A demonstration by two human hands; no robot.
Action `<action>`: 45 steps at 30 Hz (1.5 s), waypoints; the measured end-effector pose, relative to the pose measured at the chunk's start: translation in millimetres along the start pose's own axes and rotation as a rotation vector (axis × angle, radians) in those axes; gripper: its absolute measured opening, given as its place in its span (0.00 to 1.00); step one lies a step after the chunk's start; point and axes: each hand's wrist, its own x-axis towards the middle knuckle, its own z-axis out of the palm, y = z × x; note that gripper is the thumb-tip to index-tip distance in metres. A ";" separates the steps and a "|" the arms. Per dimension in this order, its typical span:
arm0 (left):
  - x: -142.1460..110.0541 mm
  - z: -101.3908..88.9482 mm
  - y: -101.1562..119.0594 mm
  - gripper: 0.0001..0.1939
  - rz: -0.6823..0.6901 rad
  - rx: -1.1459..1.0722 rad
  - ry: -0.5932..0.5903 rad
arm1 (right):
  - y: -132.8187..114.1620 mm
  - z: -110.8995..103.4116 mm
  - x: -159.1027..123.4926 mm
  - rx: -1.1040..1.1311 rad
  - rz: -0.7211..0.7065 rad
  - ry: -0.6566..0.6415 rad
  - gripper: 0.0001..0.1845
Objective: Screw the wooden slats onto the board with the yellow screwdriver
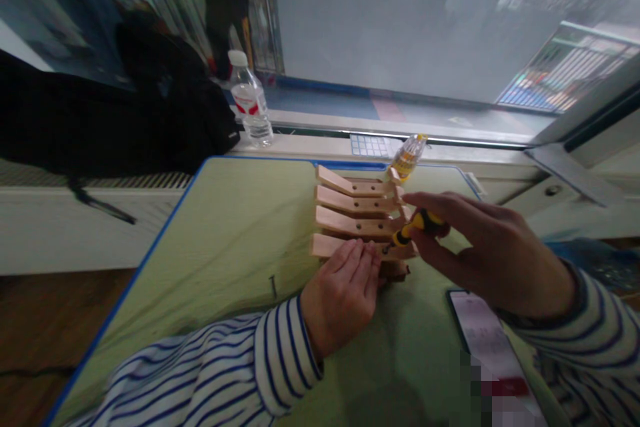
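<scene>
A wooden slatted piece (pixel 336 219) lies on the green table; its several pale, bent slats run side by side with dark holes in them. My left hand (pixel 344 293) presses its closed fingers onto the nearest slat, holding the piece. Above the right end, my right hand (pixel 480 240) grips a yellow-and-black screwdriver (pixel 416 225) between thumb and fingers. The screwdriver's tip points down at a hole in the nearest slat, close to my left fingertips. A loose screw (pixel 273 286) is on the table left of my left hand.
A phone (pixel 487 333) lies under my right forearm on the green table (pixel 240 227). Behind the piece is a small bottle with a yellow cap (pixel 409 157). On the sill stand a water bottle (pixel 253 107) and a black bag (pixel 165 107).
</scene>
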 end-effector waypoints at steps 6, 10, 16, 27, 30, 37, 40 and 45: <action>1.4 -1.4 1.0 0.14 0.002 0.011 0.005 | 1.1 1.3 -0.6 -0.029 -0.003 0.011 0.17; 1.6 -1.2 2.0 0.15 0.005 0.016 0.009 | 3.0 1.9 -1.5 -0.037 -0.006 0.023 0.17; -0.1 0.5 2.8 0.15 0.011 0.018 -0.001 | 2.9 2.6 -2.3 0.009 0.048 0.000 0.23; 2.8 -0.8 3.4 0.14 0.012 0.016 0.019 | 5.9 7.7 -5.6 -0.056 0.032 0.026 0.24; 2.8 -1.3 2.9 0.14 0.008 0.015 0.018 | 5.2 6.7 -5.6 -0.080 0.016 0.038 0.23; 2.7 -0.2 2.0 0.15 0.011 0.008 -0.002 | 2.9 6.5 -5.7 -0.043 -0.001 0.046 0.22; 3.4 -0.6 1.3 0.15 0.014 0.016 0.001 | 3.0 7.1 -5.5 -0.017 0.010 0.042 0.21; 3.5 -0.2 2.1 0.15 0.010 0.019 0.008 | 2.3 7.5 -6.4 0.015 0.052 0.045 0.19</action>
